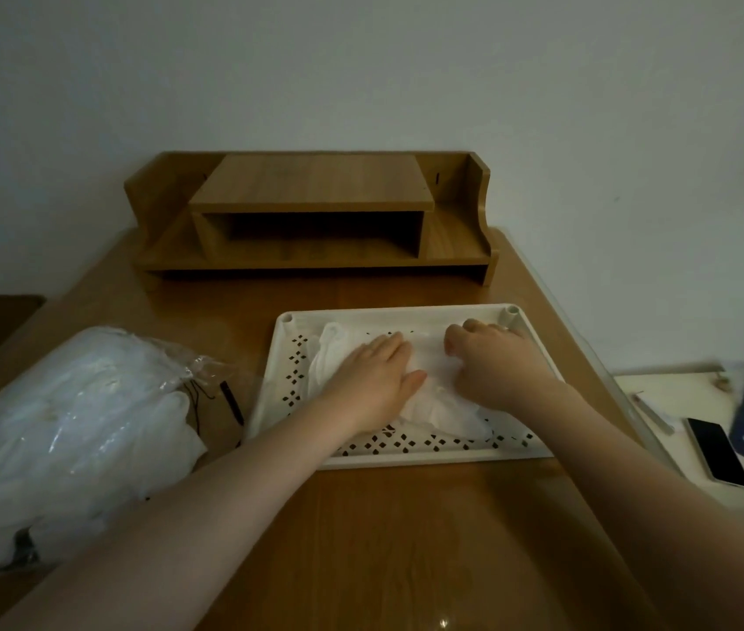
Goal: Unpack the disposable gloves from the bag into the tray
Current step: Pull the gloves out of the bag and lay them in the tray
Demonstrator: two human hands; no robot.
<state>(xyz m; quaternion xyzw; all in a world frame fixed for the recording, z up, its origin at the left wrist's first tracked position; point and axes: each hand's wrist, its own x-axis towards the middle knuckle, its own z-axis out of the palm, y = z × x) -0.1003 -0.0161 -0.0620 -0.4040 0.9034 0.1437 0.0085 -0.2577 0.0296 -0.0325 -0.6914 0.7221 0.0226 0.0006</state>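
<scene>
A wooden table (406, 539) against a plain pale wall carries the whole arrangement. Nearest the viewer, bare tabletop lies under both forearms and offers the only wide room for withdrawing the arms. Outboard of the left forearm rests the clear bag (65, 439), bulging with white gloves, its open mouth facing the tray; a thin dark cord lies between bag and tray. Ahead, 2 hands work inside the white perforated tray (290, 384). The left hand (372, 380) lies flat, fingers straight, pressing on the gloves (442, 409). The right hand (495, 362) has curled fingers bearing on the same pile; whether it pinches a glove cannot be told. Good practice here, in judgement: smooth the pile flat and keep it inside the raised rim. The tray's right edge runs close to the table edge. Beyond the right forearm, a phone (718, 450) lies on a side surface. Farthest, past both hands, stands a wooden desk shelf (315, 211).
</scene>
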